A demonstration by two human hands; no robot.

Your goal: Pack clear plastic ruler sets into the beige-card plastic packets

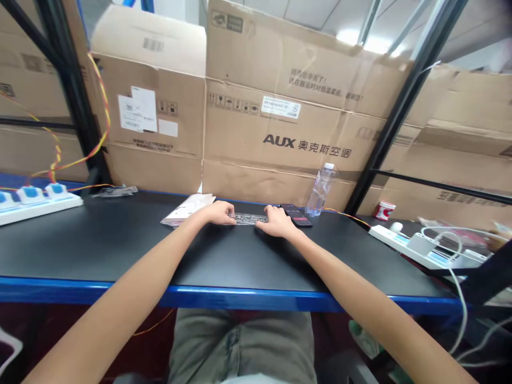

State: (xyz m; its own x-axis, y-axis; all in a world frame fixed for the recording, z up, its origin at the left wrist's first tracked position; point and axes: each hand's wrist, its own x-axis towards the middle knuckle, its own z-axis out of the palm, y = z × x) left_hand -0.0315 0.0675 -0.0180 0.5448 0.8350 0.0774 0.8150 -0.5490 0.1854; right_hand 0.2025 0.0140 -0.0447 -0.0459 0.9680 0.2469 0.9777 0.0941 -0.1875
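Observation:
A flat, clear strip (248, 219) with a dark and whitish pattern lies low over the black tabletop; its exact kind is too small to make out. My left hand (219, 213) pinches its left end between thumb and fingers. At the right end, my right hand (277, 222) grips it the same way, with fingers bent. Both ends of the strip are partly hidden by my fingers. Just beyond my right hand lies a dark phone (298, 216) with its screen lit. Behind my left wrist is a stack of white papers or packets (184, 209).
A clear bottle (320, 191) stands upright behind the phone, against the cardboard wall (248, 133). Power strips lie on the left (40, 205) and right (412, 246), with white cables on the right. The blue table edge (248, 298) runs in front of my lap.

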